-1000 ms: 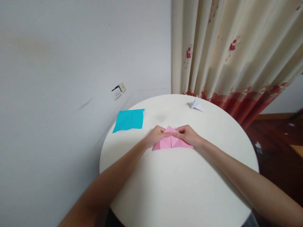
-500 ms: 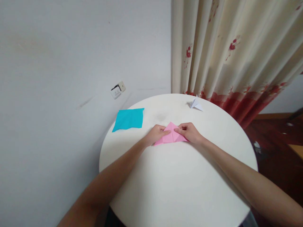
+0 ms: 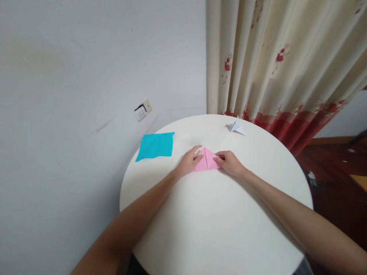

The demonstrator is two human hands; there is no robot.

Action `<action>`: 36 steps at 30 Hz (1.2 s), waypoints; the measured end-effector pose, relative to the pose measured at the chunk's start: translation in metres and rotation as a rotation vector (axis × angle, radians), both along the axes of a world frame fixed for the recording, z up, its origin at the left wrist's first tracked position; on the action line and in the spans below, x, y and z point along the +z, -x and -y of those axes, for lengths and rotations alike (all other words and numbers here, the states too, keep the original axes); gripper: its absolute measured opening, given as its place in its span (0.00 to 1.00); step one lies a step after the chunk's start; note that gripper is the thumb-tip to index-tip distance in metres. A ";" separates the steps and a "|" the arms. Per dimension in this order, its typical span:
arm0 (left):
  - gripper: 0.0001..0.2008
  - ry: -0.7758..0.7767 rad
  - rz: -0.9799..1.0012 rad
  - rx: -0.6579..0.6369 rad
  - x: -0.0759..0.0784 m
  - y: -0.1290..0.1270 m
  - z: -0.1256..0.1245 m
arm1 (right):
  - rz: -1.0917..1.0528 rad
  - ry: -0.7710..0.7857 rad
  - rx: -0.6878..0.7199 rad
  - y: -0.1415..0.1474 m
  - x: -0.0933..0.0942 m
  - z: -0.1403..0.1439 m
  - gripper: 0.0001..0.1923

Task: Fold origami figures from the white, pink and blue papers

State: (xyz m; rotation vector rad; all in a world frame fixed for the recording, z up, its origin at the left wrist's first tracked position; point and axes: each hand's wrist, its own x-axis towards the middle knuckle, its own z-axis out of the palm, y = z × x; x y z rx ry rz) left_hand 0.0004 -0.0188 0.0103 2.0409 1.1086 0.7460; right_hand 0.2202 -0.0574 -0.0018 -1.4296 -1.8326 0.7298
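A pink paper (image 3: 207, 160), folded to a small triangle with its tip pointing away from me, lies flat on the round white table (image 3: 218, 229). My left hand (image 3: 189, 162) rests on its left edge with the fingers spread over the paper. My right hand (image 3: 230, 162) presses its right corner with the fingertips. Both hands lie flat on the paper and pinch nothing.
A flat teal paper sheet (image 3: 155, 145) lies at the table's far left edge. A small white folded paper figure (image 3: 236, 126) sits at the far side near the flowered curtain (image 3: 281, 61). A wall socket (image 3: 142, 110) is behind the table. Dark wooden floor shows at the right.
The wide pink shape has been folded in to a narrower, smaller triangle. Both hands moved closer together and now press it flat.
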 end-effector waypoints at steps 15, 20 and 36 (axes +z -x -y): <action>0.21 -0.449 -0.568 -0.337 -0.017 -0.001 0.003 | 0.706 -0.306 -0.151 0.025 0.012 0.022 0.12; 0.23 -0.420 -0.599 -0.341 -0.017 0.001 0.005 | 0.604 -0.426 0.001 0.047 -0.002 0.024 0.18; 0.28 -0.440 -0.720 -0.166 -0.023 -0.002 0.012 | 0.709 -0.138 -0.010 0.047 -0.015 0.026 0.34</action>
